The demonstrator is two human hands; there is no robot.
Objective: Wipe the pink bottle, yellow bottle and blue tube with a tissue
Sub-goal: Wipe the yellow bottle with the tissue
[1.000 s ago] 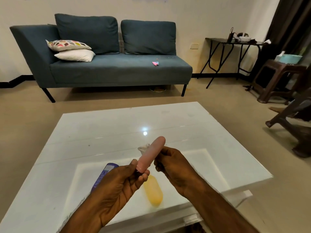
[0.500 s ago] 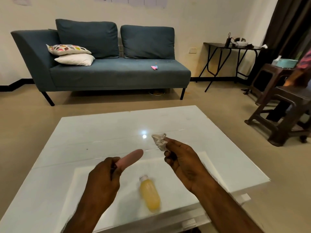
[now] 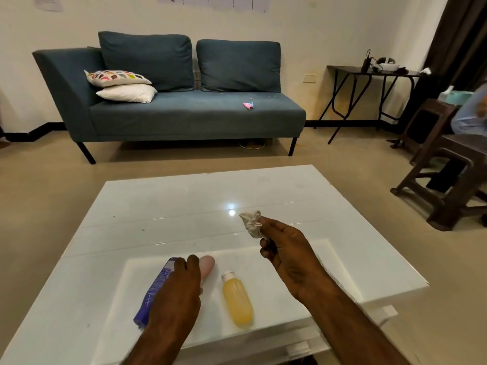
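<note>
Pink bottle (image 3: 207,264), a rounded matte plastic one, lies on the glossy white glass table (image 3: 163,206) under our left hand (image 3: 181,288); only its rounded end shows past our fingertips (image 3: 193,260), which curl down over it, though we cannot tell if they grip it. Just left of those fingers lies the blue squeeze tube (image 3: 155,288) with white lettering, partly covered by the hand. Just right of them, apart from the hand, the clear yellow bottle (image 3: 237,299) with its white cap lies on its side. Our right hand (image 3: 287,254) hovers above the table, fingers pinched closed on a crumpled off-white tissue (image 3: 251,223) that sticks out beyond the fingertips.
</note>
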